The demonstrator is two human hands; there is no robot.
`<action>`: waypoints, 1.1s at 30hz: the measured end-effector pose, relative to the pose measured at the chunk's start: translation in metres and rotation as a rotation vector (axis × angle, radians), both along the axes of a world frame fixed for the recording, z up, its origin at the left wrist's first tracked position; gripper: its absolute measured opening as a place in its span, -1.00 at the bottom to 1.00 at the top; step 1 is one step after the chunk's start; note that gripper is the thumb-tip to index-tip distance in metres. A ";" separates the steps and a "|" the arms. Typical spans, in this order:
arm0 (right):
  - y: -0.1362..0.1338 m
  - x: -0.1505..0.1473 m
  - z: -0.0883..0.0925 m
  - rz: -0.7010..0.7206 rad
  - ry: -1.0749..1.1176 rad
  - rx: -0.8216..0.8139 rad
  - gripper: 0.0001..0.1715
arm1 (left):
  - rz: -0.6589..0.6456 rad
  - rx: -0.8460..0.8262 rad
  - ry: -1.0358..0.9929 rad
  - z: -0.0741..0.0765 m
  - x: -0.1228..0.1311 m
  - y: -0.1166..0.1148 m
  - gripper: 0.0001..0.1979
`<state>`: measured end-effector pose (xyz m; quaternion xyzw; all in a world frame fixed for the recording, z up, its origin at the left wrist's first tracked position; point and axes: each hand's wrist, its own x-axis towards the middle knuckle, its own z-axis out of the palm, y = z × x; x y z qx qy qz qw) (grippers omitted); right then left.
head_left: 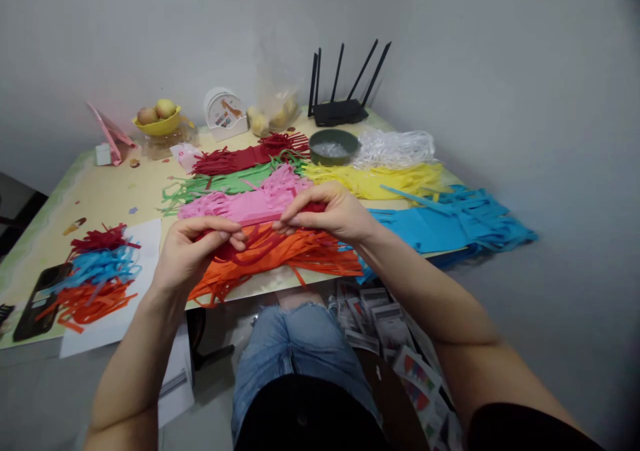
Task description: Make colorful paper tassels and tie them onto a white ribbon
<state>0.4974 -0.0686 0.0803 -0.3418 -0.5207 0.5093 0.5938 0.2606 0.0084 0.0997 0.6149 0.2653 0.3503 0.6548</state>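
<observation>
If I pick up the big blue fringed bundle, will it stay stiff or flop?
The blue bundle will probably flop: its loose strips hang past the edge of the table. It's likely light for its size, since it looks like thin, flat layers. The ends might tangle, as they cross each other.

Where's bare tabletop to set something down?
Freest: left tabletop, between yellow bowl and short red strips; only flat-looking prints there. Crowded: centre and right, under pink strips, orange strips and blue strips.
</observation>
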 end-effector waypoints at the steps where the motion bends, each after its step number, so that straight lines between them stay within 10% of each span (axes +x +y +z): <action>1: 0.000 0.001 0.000 0.008 -0.019 0.013 -0.82 | -0.019 0.008 -0.004 0.000 -0.002 0.001 -0.91; 14: -0.014 0.008 0.016 -0.004 -0.657 0.324 -0.81 | -0.423 0.497 0.514 0.024 0.009 0.016 -0.75; 22: 0.010 0.012 0.023 0.100 -0.609 0.064 -0.60 | -0.090 1.293 0.553 0.009 0.010 0.014 -0.80; 26: 0.021 -0.005 0.009 0.251 -0.428 -0.066 -0.60 | 0.004 1.414 0.473 -0.002 0.004 0.019 -0.82; 33: 0.016 -0.036 -0.007 0.123 -0.023 -0.036 -0.61 | 0.322 1.322 0.312 -0.022 0.009 0.011 -0.87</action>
